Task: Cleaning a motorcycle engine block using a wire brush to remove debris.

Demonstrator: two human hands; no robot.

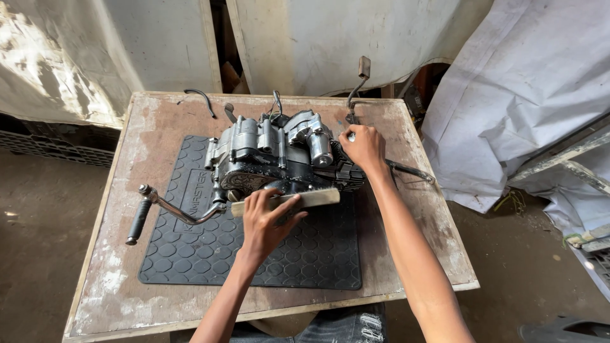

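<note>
One engine (279,155) is sitting at the table's centre, one black rubber mat (254,248) is lying under it, one wooden block (298,199) is resting at its six o'clock, one kick lever (168,213) is sticking out toward eight o'clock, and two hands (264,222) (363,147) are showing.

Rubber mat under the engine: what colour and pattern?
Black rubber mat with a raised hexagon pattern, clearest in the head view.

engine (273,155) silver over black; mat (254,254) black, hexagon pattern; table (127,286) worn brown, white patches; wood block (311,198) pale tan
</note>
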